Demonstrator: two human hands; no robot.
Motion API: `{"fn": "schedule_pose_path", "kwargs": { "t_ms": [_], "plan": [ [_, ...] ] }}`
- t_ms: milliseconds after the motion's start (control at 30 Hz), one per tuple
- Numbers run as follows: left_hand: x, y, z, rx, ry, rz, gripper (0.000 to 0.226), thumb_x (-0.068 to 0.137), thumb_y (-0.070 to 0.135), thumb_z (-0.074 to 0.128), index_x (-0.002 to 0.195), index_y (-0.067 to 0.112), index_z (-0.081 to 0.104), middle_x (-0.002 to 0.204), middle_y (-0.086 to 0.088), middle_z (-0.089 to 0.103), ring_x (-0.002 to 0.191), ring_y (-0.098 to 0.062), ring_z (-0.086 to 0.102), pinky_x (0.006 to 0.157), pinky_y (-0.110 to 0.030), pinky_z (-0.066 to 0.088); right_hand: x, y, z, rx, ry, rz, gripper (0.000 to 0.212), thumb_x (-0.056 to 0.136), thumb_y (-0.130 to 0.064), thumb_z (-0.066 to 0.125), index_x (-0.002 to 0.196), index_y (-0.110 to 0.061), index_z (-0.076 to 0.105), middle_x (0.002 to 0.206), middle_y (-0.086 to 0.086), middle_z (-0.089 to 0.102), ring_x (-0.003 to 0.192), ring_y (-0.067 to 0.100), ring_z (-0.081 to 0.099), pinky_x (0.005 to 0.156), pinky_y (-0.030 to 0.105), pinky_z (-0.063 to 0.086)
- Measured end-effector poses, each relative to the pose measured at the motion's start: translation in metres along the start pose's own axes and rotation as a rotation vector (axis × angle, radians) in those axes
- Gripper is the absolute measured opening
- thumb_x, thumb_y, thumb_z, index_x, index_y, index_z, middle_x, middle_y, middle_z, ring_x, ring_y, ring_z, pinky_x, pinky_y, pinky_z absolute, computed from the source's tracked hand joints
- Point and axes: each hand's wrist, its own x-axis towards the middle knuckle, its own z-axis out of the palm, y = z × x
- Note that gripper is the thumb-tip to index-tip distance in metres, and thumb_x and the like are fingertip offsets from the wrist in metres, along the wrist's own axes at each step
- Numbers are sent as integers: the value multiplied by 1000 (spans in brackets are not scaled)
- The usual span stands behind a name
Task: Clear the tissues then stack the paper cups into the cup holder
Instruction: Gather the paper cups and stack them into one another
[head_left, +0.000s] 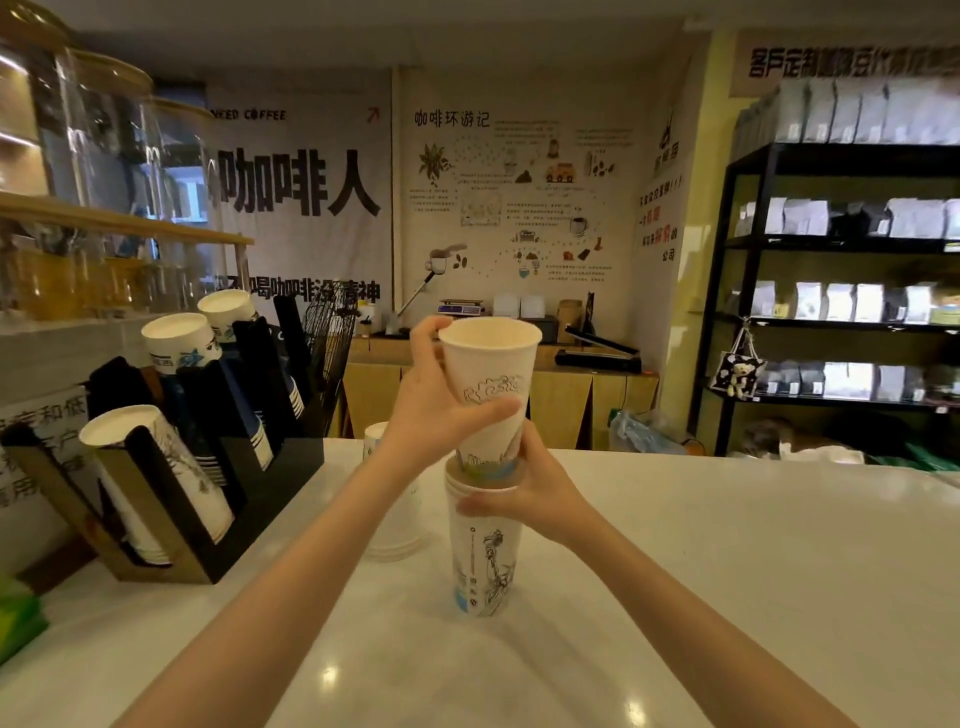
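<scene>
A tall white paper cup with line drawings is held upright by my left hand, its base partly set into a stack of paper cups standing on the white counter. My right hand grips that stack just below its rim. Behind my left arm, another short stack of cups stands upside down on the counter. The black cup holder sits at the left, with slanted stacks of cups in its slots. No tissues are visible.
A green packet lies at the counter's left edge. Glass jars on a wooden shelf hang above the holder. A black shelving rack with bags stands at the right, and a wooden bench sits beyond the counter.
</scene>
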Motion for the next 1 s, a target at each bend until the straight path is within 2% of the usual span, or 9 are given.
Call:
{"fn": "schedule_pose_path", "kwargs": {
  "t_ms": [100, 200, 333, 467, 567, 667, 767, 867, 1000],
  "plan": [
    [-13, -15, 12, 53, -51, -43, 92, 56, 31, 81, 123, 34, 18, 121, 0, 46, 110, -19, 49, 86, -37, 50, -5, 8, 3, 44, 47, -19, 95, 43, -26, 89, 120, -43, 36, 112, -16, 60, 97, -6, 59, 65, 13, 52],
    [-27, -32, 22, 96, -105, -77, 90, 55, 36, 81, 120, 38, 18, 116, 4, 46, 107, -19, 50, 83, -34, 49, -8, 16, 7, 106, 88, -11, 100, 41, -19, 89, 124, -33, 35, 112, -12, 60, 99, 3, 61, 68, 19, 54],
    [-43, -52, 30, 62, -79, -189, 87, 52, 49, 78, 119, 42, 22, 114, 7, 47, 104, -16, 50, 80, -31, 48, -17, 29, 13, 104, 66, 44, 105, 43, -21, 87, 130, -30, 29, 118, -10, 54, 107, 10, 56, 80, 30, 55],
    [-58, -62, 34, 25, -93, -248, 92, 44, 73, 65, 120, 33, 32, 112, 7, 48, 102, -12, 50, 68, -17, 43, -25, 44, 19, 130, 68, 93, 100, 49, -21, 87, 130, -33, 30, 121, -12, 53, 109, 7, 53, 83, 27, 52],
    [-64, -66, 34, 54, -80, -244, 94, 41, 77, 61, 120, 32, 37, 113, 8, 50, 103, -12, 50, 71, -19, 43, -26, 50, 23, 139, 70, 129, 101, 47, -27, 87, 130, -33, 30, 119, -14, 55, 106, 5, 55, 75, 21, 51],
    [-68, -69, 31, 98, -102, -228, 94, 45, 73, 64, 124, 31, 36, 116, 10, 47, 105, -11, 48, 80, -25, 42, -27, 60, 28, 97, 34, 156, 100, 46, -26, 87, 127, -32, 29, 116, -11, 56, 105, 10, 57, 74, 22, 53],
    [-66, -70, 25, 148, -144, -199, 89, 52, 60, 73, 127, 29, 36, 129, 7, 43, 112, -7, 39, 92, -30, 39, -31, 70, 30, 86, -48, 199, 103, 52, -18, 83, 129, -32, 16, 115, -12, 49, 103, 7, 53, 65, 17, 53],
    [-60, -67, 17, 224, -153, -105, 69, 60, 45, 76, 121, 28, 48, 139, 4, 38, 117, -2, 29, 99, -30, 31, -29, 71, 25, 67, -86, 245, 102, 59, -11, 79, 131, -29, 9, 110, -12, 48, 98, 6, 53, 66, 21, 52],
    [-45, -53, 1, 239, -44, 27, 43, 68, 34, 73, 107, 23, 60, 115, 8, 54, 101, 0, 44, 89, -16, 36, -9, 50, 14, 10, -27, 185, 90, 57, -18, 80, 123, -30, 19, 111, 4, 53, 97, 13, 57, 76, 32, 53]
  ]
}}
